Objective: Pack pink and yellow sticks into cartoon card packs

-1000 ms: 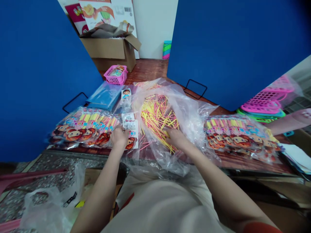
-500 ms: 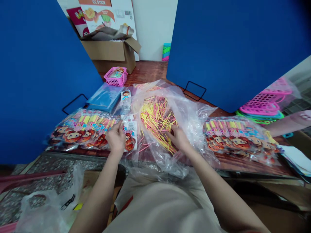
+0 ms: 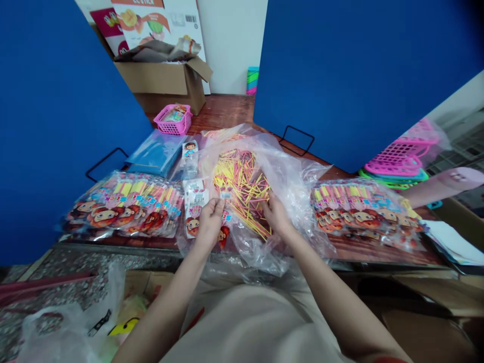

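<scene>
In the middle a large clear plastic bag lies open, full of thin yellow and pink sticks. My left hand is closed, thumb against fingers, on a printed packet at the bag's left edge. My right hand reaches into the bag's right side with fingers bent together at the sticks; what it grips is hard to make out. Just left of my left hand lie printed packets with a cartoon face. Filled packets lie in an overlapping row further left.
More filled packets are spread to the right, beside another person's arm. A pink basket and a cardboard box stand behind. Blue panels rise on both sides. Stacked pink baskets stand at right.
My left hand has moved right from the loose packets to the bag's edge, bringing a packet with it. My right hand stays at the sticks. The view has shifted slightly.
</scene>
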`<state>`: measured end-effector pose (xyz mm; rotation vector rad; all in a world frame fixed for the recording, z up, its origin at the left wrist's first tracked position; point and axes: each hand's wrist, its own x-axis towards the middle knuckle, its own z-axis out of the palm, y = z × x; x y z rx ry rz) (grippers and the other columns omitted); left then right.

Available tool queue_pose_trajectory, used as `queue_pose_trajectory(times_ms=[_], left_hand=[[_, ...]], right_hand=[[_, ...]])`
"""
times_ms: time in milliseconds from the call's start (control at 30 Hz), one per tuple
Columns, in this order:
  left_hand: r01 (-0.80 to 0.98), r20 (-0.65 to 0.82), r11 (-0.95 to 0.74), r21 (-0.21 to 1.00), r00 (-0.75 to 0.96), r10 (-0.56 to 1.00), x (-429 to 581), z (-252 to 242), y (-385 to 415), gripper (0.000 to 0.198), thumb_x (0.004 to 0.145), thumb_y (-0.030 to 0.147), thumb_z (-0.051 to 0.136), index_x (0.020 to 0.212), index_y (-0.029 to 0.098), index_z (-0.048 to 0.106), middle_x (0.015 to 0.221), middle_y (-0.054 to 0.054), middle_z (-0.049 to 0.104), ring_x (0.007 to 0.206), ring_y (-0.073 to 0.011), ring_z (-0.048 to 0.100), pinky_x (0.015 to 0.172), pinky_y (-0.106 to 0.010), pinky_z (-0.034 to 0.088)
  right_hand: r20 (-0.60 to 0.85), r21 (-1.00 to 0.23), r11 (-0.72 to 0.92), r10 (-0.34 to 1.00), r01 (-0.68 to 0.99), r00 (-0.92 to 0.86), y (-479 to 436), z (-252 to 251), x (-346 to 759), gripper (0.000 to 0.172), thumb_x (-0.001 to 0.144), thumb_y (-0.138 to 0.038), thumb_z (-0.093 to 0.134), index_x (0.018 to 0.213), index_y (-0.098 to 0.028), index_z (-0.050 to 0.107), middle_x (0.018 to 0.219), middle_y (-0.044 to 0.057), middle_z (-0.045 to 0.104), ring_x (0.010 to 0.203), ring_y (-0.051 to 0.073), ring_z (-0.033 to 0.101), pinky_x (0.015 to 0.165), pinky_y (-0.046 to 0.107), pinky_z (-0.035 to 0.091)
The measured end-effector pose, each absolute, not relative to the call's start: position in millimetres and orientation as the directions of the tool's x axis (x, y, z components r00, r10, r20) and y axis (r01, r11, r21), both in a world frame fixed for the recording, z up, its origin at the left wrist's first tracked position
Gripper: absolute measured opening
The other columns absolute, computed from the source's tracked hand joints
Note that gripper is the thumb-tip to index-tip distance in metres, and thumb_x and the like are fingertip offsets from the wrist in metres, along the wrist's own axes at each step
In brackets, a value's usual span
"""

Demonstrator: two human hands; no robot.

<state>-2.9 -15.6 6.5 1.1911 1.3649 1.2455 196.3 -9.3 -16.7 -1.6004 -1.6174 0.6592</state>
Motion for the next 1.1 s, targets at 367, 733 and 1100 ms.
queue_pose_trajectory(times_ms=[367, 733, 1100], left_hand=[[0.165, 0.031, -0.04, 0.986, 0.057, 0.998, 24, -9, -36, 0.018, 0.083, 0.037, 0.057, 0.078, 0.02, 0.055, 0.067, 0.004, 0.051, 0.062, -0.0121, 0.046, 0.062, -0.023, 0.037], [-0.03, -0.159, 0.162, 0.986, 0.069, 0.985, 21, 2, -38, 0.022, 0.073, 0.039, 0.066, 0.069, 0.019, 0.061, 0.06, 0.004, 0.052, 0.057, -0.0108, 0.042, 0.058, -0.023, 0.036], [-0.113, -0.24, 0.252, 0.961, 0.106, 0.965, 29, -4, -39, 0.03, 0.069, 0.045, 0.074, 0.073, 0.016, 0.069, 0.061, 0.003, 0.058, 0.055, -0.0086, 0.044, 0.055, -0.021, 0.036]], right_hand=[[-0.231, -0.949, -0.192, 0.963, -0.249, 0.137, 6, 3, 185, 0.02, 0.093, -0.033, 0.044, 0.079, -0.021, 0.054, 0.063, 0.001, 0.064, 0.064, 0.019, 0.067, 0.063, 0.033, 0.056], [-0.036, -0.999, -0.036, 0.972, -0.003, 0.231, 4, 15, 195, 0.028, 0.093, -0.046, 0.044, 0.088, -0.02, 0.054, 0.083, 0.01, 0.072, 0.087, 0.025, 0.069, 0.08, 0.04, 0.053], [0.043, -0.89, 0.086, 0.993, -0.447, 0.106, -8, 53, 173, 0.034, 0.089, -0.055, 0.053, 0.083, -0.021, 0.055, 0.083, 0.004, 0.072, 0.088, 0.02, 0.07, 0.075, 0.033, 0.057]])
